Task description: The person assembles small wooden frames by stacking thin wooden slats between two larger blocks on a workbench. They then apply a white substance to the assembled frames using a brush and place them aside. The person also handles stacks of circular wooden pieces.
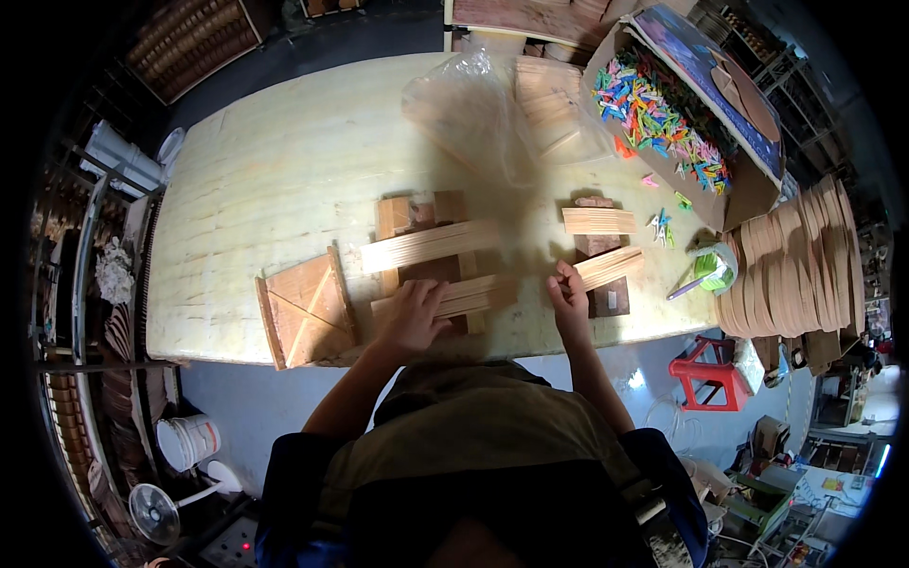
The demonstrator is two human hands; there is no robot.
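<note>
On the left, a dark wooden block frame (389,248) bears two fans of thin pale wooden strips, a far one (417,248) and a near one (466,297). My left hand (414,314) lies over the near fan, its fingers and thumb around the strips and hiding their left part. To the right, a narrower brown block (609,301) carries a far bundle of strips (599,221) and a near bundle (612,268). My right hand (568,298) is closed with curled fingers at the left end of that near bundle; its fingertips partly hide the contact.
A square wooden jig (308,308) with crossed bars sits at the table's left. A box of coloured clothes pegs (658,114), loose pegs (663,228), a green-lined cup (712,268) and tall stacks of curved wood (791,260) stand right. Clear plastic (473,104) covers more strips (549,99).
</note>
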